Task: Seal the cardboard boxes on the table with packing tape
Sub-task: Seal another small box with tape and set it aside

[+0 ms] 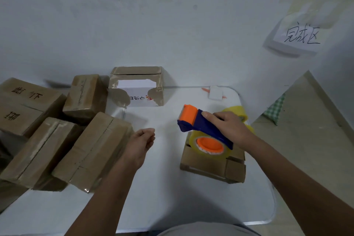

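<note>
Head view: stacked cardboard boxes [63,136] lie just left of left hand [142,142], which is loosely curled, holding nothing, above counter [162,197]. Right hand [229,128] grips tape dispenser [203,126] by its blue handle, roll over small flat box [206,166] below. Judgement: boxes light, stiff-walled; steady by the edges.

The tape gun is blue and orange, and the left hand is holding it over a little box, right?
Not quite: the head view shows the right hand holding the blue and orange tape gun over the little box. The left hand holds nothing.
</note>
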